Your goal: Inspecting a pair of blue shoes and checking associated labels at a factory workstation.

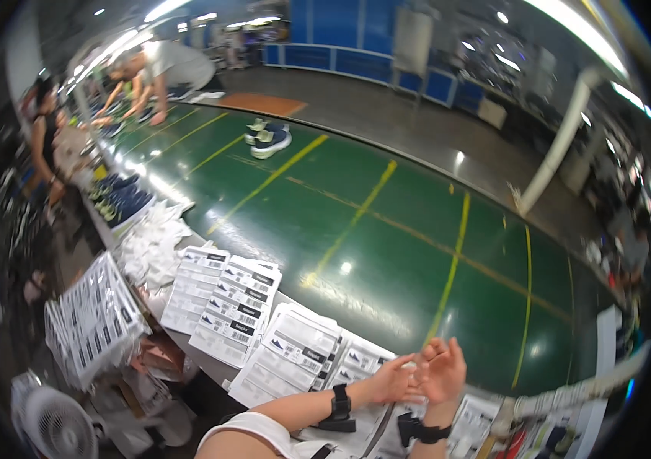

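Both hands together at the near edge of the green conveyor belt (375,275), above the label sheets. Paper work at close range, by my judgement, so fingertip control matters more than reach. Better to part one layer at its edge with a light pinch, the other hand steadying, than to press with the palm; thin paper probably creases or clings to its neighbour. Worth keeping the left wristband (341,403) and the right wristband (426,431) from dragging, as both sit low over the paper and could skew a pile.

Grip: right hand (443,376) upturned, loosely open, fingers softly bent, nothing seen in it. Left hand (396,380) half curled, fingers pointing at the right palm and overlapping it in view; cannot tell whether they touch, or whether a small label is pinched between.

Position: nearest label-sheet stack (357,361) just left of the left hand, beyond the forearm; contact unclear. A fuller stack (287,353) next to it, farther left; another (235,310) beyond that, printed rows facing up. More label sheets (472,422) right of the right wrist. Pair of dark sneakers (269,141) across the belt, well apart from either grip.
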